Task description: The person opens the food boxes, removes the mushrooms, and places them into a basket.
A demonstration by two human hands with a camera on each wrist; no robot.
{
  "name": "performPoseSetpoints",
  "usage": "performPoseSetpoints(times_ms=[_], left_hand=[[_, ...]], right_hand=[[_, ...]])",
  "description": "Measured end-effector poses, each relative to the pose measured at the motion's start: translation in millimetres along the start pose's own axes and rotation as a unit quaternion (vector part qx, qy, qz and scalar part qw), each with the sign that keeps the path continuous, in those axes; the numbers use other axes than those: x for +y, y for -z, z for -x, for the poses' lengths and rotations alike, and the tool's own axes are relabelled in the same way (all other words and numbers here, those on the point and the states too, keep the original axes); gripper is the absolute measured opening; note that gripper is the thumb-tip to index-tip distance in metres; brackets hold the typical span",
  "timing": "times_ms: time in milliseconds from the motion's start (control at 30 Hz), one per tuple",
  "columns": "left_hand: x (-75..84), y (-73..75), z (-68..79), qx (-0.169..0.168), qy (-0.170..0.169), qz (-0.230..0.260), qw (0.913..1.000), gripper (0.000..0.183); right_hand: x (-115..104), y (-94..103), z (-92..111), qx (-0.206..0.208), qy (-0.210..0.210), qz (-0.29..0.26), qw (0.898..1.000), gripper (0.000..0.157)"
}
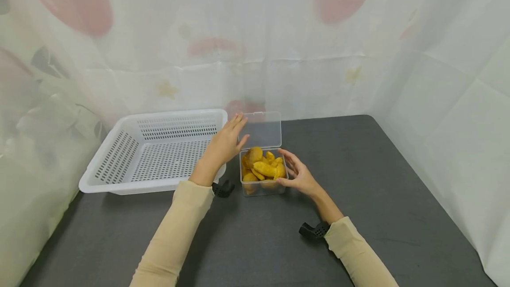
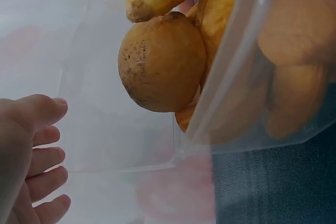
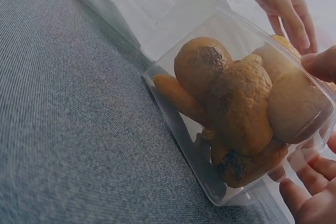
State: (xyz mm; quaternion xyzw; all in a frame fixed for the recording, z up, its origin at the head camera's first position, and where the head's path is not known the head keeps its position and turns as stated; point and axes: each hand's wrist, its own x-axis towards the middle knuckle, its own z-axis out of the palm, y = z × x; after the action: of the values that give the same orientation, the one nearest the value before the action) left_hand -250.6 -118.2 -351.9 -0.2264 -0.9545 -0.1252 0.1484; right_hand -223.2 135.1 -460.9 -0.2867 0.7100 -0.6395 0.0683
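A clear plastic box (image 1: pixel 264 188) with a hinged lid stands on the table, heaped with yellow-brown, potato-like lumps (image 1: pixel 264 169). Its see-through lid (image 1: pixel 263 129) is tipped up at the back. My left hand (image 1: pixel 225 141) is at the lid's left edge, fingers extended. In the left wrist view, that hand (image 2: pixel 31 156) is beside the round lump (image 2: pixel 163 61), holding nothing. My right hand (image 1: pixel 300 176) grips the box's right side, thumb near the front corner and fingers toward the back. Through the wall, the right wrist view shows several lumps (image 3: pixel 239 106), some with dark patches.
Left of the box sits a white perforated plastic basket (image 1: pixel 135 187), partly behind my left hand. The dark grey tabletop (image 1: pixel 358 180) stretches to the right. A white patterned curtain (image 1: pixel 279 34) hangs behind the table and along its sides.
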Motion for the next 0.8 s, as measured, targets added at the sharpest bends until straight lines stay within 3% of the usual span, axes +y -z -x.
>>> performPoseSetpoints(times_ms=[333, 800], left_hand=[[-2.3, -1.5, -1.9, -0.019, 0.015, 0.012, 0.9996, 0.055], [0.9, -1.1, 16.1, 0.055, -0.024, -0.004, 0.9982, 0.051]], right_hand=[[-2, -0.5, 0, 0.001, 0.0, -0.008, 1.0, 0.085], [0, 0.4, -1, -0.004, 0.006, -0.009, 1.0, 0.084]])
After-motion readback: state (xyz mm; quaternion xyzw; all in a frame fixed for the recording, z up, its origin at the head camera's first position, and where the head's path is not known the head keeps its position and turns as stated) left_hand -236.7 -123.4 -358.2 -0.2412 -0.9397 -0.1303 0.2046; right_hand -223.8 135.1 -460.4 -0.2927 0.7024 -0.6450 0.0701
